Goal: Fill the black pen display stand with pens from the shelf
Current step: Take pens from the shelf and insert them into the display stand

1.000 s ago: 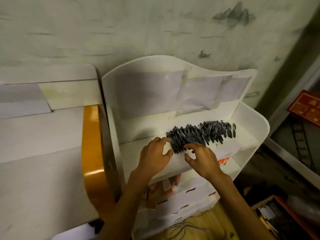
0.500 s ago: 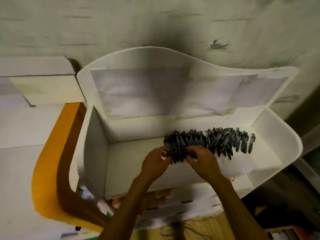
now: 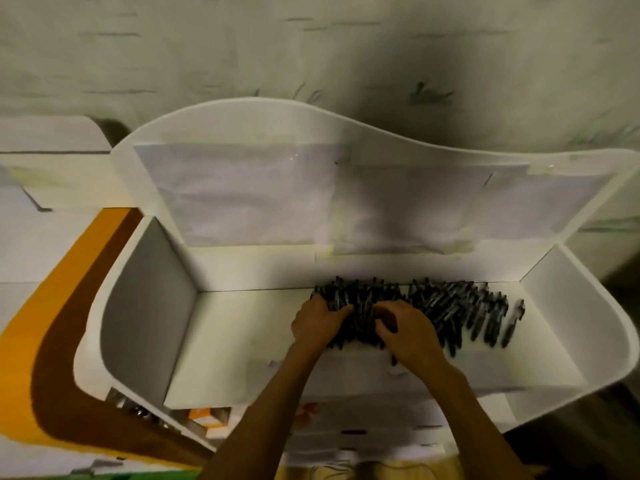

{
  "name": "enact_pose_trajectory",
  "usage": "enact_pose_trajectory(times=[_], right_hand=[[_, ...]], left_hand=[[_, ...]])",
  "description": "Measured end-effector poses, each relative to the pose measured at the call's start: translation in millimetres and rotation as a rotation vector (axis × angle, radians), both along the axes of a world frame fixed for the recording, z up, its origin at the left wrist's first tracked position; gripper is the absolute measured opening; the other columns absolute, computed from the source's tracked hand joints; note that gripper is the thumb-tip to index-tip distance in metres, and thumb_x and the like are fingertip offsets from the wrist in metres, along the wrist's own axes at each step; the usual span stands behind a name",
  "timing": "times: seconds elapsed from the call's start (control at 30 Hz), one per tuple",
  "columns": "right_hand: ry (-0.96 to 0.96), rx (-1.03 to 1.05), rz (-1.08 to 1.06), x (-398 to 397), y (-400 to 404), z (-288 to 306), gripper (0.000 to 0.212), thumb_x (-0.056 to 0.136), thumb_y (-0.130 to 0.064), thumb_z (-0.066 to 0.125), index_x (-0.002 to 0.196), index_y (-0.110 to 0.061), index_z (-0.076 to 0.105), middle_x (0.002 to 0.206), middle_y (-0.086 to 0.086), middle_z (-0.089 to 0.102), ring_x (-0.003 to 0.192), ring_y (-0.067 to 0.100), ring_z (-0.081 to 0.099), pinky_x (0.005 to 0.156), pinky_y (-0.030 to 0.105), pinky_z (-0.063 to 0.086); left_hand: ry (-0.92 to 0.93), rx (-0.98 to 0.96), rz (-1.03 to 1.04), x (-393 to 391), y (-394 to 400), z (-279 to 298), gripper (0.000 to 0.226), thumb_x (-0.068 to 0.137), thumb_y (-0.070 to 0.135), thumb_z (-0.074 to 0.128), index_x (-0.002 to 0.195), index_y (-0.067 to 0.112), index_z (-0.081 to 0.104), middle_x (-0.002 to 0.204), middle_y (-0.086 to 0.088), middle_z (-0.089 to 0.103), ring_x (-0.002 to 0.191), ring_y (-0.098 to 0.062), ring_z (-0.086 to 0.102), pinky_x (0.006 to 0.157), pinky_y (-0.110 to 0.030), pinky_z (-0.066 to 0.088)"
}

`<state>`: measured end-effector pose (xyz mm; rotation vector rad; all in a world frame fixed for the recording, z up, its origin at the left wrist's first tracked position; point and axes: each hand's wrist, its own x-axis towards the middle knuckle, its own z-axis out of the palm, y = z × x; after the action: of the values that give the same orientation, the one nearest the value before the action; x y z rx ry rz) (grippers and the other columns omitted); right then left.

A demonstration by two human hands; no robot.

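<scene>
Now both the left hand (image 3: 317, 322) and right hand (image 3: 407, 332) apparently curl their fingers around black pens (image 3: 450, 306) on the white shelf (image 3: 242, 327).

You've got bare shelf (image 3: 242, 341) floor to the left of the pens (image 3: 450, 306), right up to the grey side wall (image 3: 149, 306). On the right, a narrow strip before the far wall (image 3: 554, 323). The tall back panel (image 3: 263, 188) blocks behind; top and front stand open to your reach.
</scene>
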<state>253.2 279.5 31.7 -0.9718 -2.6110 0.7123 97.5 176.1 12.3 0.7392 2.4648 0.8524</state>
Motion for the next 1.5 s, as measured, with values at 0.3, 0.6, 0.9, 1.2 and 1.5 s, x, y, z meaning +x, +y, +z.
enact_pose_trajectory(times=[0.3, 0.6, 0.9, 1.2, 1.5], right_hand=[[0.002, 0.003, 0.041, 12.0, 21.9, -8.7, 0.033, 0.092, -0.028, 0.065, 0.125, -0.024, 0.064, 0.114, -0.002, 0.065, 0.092, 0.015, 0.063, 0.079, 0.022, 0.047], [0.022, -0.03, 0.087, 10.5, 29.1, -7.0, 0.033, 0.094, -0.027, 0.063, 0.126, -0.023, 0.063, 0.117, -0.002, 0.063, 0.1, 0.017, 0.062, 0.086, 0.029, 0.05], [0.034, -0.037, 0.099, 13.7, 31.6, -7.1, 0.032, 0.095, -0.026, 0.062, 0.126, -0.023, 0.063, 0.116, -0.002, 0.063, 0.097, 0.016, 0.062, 0.085, 0.029, 0.05], [0.05, -0.03, 0.115, 6.7, 26.6, -4.0, 0.029, 0.096, -0.024, 0.059, 0.125, -0.021, 0.063, 0.118, 0.0, 0.063, 0.101, 0.018, 0.061, 0.088, 0.029, 0.05], [0.052, -0.015, 0.135, -2.1, 14.2, 0.4, 0.026, 0.097, -0.022, 0.058, 0.122, -0.02, 0.063, 0.116, -0.001, 0.063, 0.094, 0.015, 0.059, 0.081, 0.021, 0.044]], left_hand=[[0.078, -0.051, 0.037, 2.0, 20.8, -1.0, 0.038, 0.078, 0.056, 0.063, 0.081, 0.018, 0.06, 0.088, -0.003, 0.064, 0.077, -0.022, 0.06, 0.063, -0.029, 0.046], [0.05, -0.044, 0.06, -6.1, 19.8, -3.7, 0.039, 0.081, 0.056, 0.066, 0.068, 0.024, 0.048, 0.075, 0.002, 0.057, 0.069, -0.017, 0.056, 0.057, -0.027, 0.04], [0.056, 0.021, 0.036, -10.2, 13.6, 5.6, 0.02, 0.08, 0.032, 0.068, 0.075, 0.016, 0.059, 0.07, 0.003, 0.058, 0.067, -0.015, 0.058, 0.052, -0.023, 0.036], [-0.122, 0.237, 0.189, -26.1, -14.9, -10.0, 0.034, 0.093, 0.015, 0.047, 0.125, 0.022, 0.055, 0.105, -0.002, 0.065, 0.092, -0.024, 0.062, 0.083, -0.034, 0.049], [0.214, 0.768, 0.555, -15.4, -38.4, -22.1, 0.013, 0.082, 0.009, 0.072, 0.078, 0.017, 0.062, 0.063, 0.014, 0.057, 0.056, 0.002, 0.055, 0.056, -0.018, 0.04]])
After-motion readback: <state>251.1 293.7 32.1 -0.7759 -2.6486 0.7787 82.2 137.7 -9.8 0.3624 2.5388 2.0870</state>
